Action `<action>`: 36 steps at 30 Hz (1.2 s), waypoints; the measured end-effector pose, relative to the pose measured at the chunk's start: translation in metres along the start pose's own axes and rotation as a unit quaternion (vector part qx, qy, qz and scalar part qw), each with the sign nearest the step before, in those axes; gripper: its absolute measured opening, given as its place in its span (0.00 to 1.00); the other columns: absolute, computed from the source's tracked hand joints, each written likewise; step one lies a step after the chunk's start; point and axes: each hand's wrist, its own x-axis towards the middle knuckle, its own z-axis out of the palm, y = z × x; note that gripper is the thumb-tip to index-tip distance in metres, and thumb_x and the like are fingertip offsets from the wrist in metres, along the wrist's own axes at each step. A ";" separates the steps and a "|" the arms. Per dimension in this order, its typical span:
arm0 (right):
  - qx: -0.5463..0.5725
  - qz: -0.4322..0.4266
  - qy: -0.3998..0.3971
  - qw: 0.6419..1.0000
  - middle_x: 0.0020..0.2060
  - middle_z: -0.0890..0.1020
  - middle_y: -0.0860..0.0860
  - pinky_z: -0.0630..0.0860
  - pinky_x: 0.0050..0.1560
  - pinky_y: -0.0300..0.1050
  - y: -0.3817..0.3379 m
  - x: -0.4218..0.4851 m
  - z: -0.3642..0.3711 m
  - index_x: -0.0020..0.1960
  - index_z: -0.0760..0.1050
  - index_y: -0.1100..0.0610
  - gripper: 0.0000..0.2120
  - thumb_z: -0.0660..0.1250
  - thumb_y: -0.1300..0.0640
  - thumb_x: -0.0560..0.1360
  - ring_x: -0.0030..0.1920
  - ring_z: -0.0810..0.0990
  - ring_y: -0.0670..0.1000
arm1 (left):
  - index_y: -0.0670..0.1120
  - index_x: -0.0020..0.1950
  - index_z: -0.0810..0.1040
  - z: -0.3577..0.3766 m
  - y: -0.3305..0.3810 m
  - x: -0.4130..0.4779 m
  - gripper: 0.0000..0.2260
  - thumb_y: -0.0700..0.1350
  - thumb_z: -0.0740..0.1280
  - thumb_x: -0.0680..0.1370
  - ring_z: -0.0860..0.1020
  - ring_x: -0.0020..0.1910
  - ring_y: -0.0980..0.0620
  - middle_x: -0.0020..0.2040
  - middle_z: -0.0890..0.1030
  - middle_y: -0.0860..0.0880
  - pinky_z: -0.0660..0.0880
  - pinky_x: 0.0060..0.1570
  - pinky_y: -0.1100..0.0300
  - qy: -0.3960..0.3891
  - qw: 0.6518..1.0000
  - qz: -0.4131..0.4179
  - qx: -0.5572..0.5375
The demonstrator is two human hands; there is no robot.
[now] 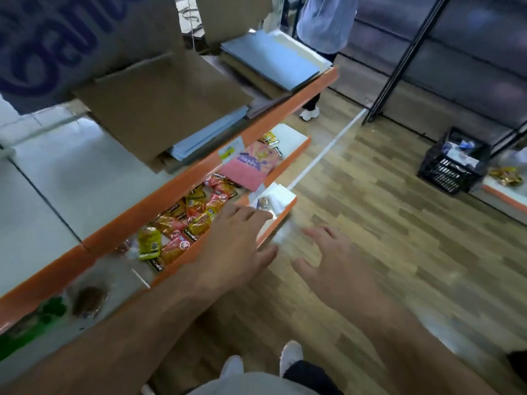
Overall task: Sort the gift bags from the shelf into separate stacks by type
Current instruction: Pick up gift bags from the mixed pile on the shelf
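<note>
Pink paper gift bag [251,166], flat, printed with a purple banner reading HAPPY over a yellow-and-pink picture. It lies on the lower orange-rimmed white shelf [293,158], with one end overlapping a heap of red, orange and yellow snack packets [196,215].

Position relative to the hands: ahead of and above the fingertips in the head view, further in along the shelf.

Left hand [236,238]: the nearer one, over the shelving's orange rim beside the packets. Its fingers are straight and slightly spread, hold nothing, and point roughly toward the bag.

Right hand [336,263]: out over the wood-plank floor [385,223], apart from the shelf. Its fingers are spread and loosely bent and hold nothing.

Long axis of the bag: appears to run roughly along the shelf, but the bag looks nearly square, so this is hard to fix.

Judgement: a short forward reach by the left hand would meet the bag's near edge first.

Upper orange-rimmed shelf [171,189]: flat brown paper bags [165,106] lie over flat pale blue bags [211,129]. A second pale blue stack [271,59] sits further along, over brown ones. Sorting looks only part done, as the pink bag belongs to no stack.
</note>
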 end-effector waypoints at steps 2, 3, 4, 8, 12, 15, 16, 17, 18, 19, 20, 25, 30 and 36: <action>0.009 -0.027 0.009 1.000 0.69 0.72 0.41 0.72 0.65 0.46 -0.001 0.035 -0.008 0.73 0.69 0.45 0.27 0.67 0.42 0.76 0.68 0.71 0.46 | 0.56 0.75 0.68 -0.006 -0.006 0.025 0.27 0.64 0.61 0.77 0.64 0.72 0.51 0.72 0.72 0.54 0.61 0.72 0.52 0.023 1.000 -0.020 -0.003; 0.015 -0.041 0.011 0.999 0.69 0.72 0.41 0.72 0.63 0.45 -0.002 0.053 -0.011 0.73 0.70 0.45 0.27 0.67 0.42 0.75 0.68 0.71 0.46 | 0.56 0.73 0.70 -0.009 -0.010 0.036 0.27 0.64 0.60 0.76 0.66 0.70 0.50 0.70 0.74 0.54 0.62 0.71 0.51 0.033 0.999 -0.032 0.002; 0.020 -0.054 0.011 0.998 0.69 0.72 0.40 0.73 0.61 0.45 -0.003 0.071 -0.015 0.72 0.70 0.45 0.26 0.68 0.43 0.75 0.67 0.72 0.46 | 0.55 0.72 0.72 -0.012 -0.012 0.048 0.27 0.63 0.60 0.75 0.68 0.68 0.50 0.67 0.76 0.54 0.64 0.69 0.52 0.044 0.998 -0.045 0.010; 0.054 -0.129 0.000 0.990 0.66 0.74 0.41 0.73 0.55 0.43 -0.003 0.145 -0.026 0.70 0.72 0.45 0.23 0.69 0.45 0.75 0.63 0.75 0.46 | 0.53 0.69 0.74 -0.024 -0.021 0.091 0.24 0.60 0.65 0.76 0.70 0.66 0.50 0.65 0.77 0.53 0.65 0.66 0.55 0.103 0.988 -0.110 0.030; 0.076 -0.210 -0.041 0.974 0.68 0.73 0.43 0.74 0.58 0.44 -0.001 0.221 -0.045 0.72 0.70 0.45 0.24 0.69 0.46 0.77 0.65 0.76 0.48 | 0.48 0.66 0.79 -0.037 -0.018 0.130 0.22 0.55 0.71 0.74 0.74 0.62 0.47 0.60 0.81 0.49 0.73 0.62 0.51 0.173 0.965 -0.197 0.016; 0.072 -0.237 -0.094 0.964 0.71 0.71 0.42 0.74 0.64 0.48 -0.003 0.268 -0.069 0.73 0.68 0.43 0.24 0.67 0.45 0.78 0.67 0.74 0.49 | 0.47 0.68 0.78 -0.047 -0.008 0.156 0.23 0.53 0.72 0.75 0.75 0.63 0.44 0.60 0.80 0.46 0.73 0.63 0.52 0.201 0.941 -0.270 0.014; 0.059 -0.252 -0.097 0.961 0.70 0.71 0.42 0.74 0.63 0.49 -0.004 0.282 -0.075 0.72 0.68 0.41 0.23 0.66 0.44 0.78 0.66 0.74 0.49 | 0.48 0.70 0.76 -0.049 -0.007 0.163 0.24 0.53 0.72 0.75 0.73 0.64 0.46 0.62 0.78 0.47 0.71 0.65 0.53 0.204 0.934 -0.293 0.015; 0.052 -0.267 -0.095 0.957 0.70 0.72 0.42 0.75 0.63 0.49 -0.006 0.297 -0.080 0.72 0.68 0.41 0.23 0.66 0.43 0.78 0.65 0.75 0.49 | 0.49 0.71 0.75 -0.050 -0.008 0.170 0.25 0.54 0.71 0.76 0.71 0.65 0.47 0.64 0.77 0.48 0.69 0.66 0.55 0.211 0.927 -0.309 0.018; 0.053 -0.279 -0.094 0.954 0.69 0.73 0.42 0.76 0.61 0.48 -0.008 0.311 -0.084 0.71 0.69 0.40 0.23 0.67 0.43 0.77 0.62 0.77 0.48 | 0.50 0.72 0.74 -0.051 -0.009 0.176 0.24 0.54 0.71 0.76 0.70 0.66 0.49 0.64 0.77 0.49 0.69 0.67 0.55 0.221 0.920 -0.323 0.021; 0.059 -0.289 -0.096 0.951 0.68 0.75 0.43 0.77 0.59 0.47 -0.009 0.324 -0.086 0.70 0.70 0.40 0.22 0.67 0.43 0.77 0.59 0.79 0.48 | 0.49 0.71 0.75 -0.052 -0.010 0.181 0.24 0.54 0.70 0.77 0.69 0.66 0.50 0.64 0.77 0.49 0.69 0.67 0.55 0.236 0.912 -0.334 0.025; 0.066 -0.297 -0.099 0.947 0.66 0.76 0.44 0.78 0.56 0.46 -0.011 0.336 -0.088 0.69 0.71 0.41 0.21 0.68 0.43 0.77 0.55 0.81 0.48 | 0.49 0.71 0.75 -0.053 -0.013 0.185 0.23 0.54 0.70 0.77 0.69 0.66 0.50 0.63 0.77 0.49 0.68 0.66 0.56 0.246 0.904 -0.349 0.027; 0.102 -0.322 -0.134 0.932 0.60 0.78 0.42 0.76 0.49 0.41 -0.032 0.378 -0.085 0.67 0.73 0.43 0.18 0.68 0.44 0.78 0.50 0.80 0.45 | 0.52 0.60 0.78 -0.062 -0.029 0.193 0.15 0.57 0.68 0.76 0.71 0.63 0.52 0.59 0.79 0.55 0.71 0.60 0.57 0.259 0.879 -0.398 0.038; 0.096 -0.355 -0.126 0.922 0.57 0.80 0.46 0.73 0.43 0.40 -0.069 0.409 -0.073 0.66 0.73 0.48 0.18 0.68 0.46 0.78 0.48 0.77 0.44 | 0.47 0.72 0.73 -0.089 -0.060 0.193 0.24 0.55 0.68 0.78 0.67 0.71 0.47 0.68 0.76 0.48 0.63 0.69 0.55 0.252 0.845 -0.469 0.043; 0.057 -0.364 -0.123 0.922 0.50 0.80 0.48 0.81 0.48 0.47 -0.104 0.435 -0.054 0.63 0.74 0.54 0.18 0.70 0.47 0.77 0.47 0.81 0.47 | 0.52 0.61 0.74 -0.110 -0.100 0.178 0.18 0.59 0.64 0.76 0.74 0.62 0.39 0.63 0.76 0.46 0.77 0.55 0.44 0.223 0.804 -0.551 0.031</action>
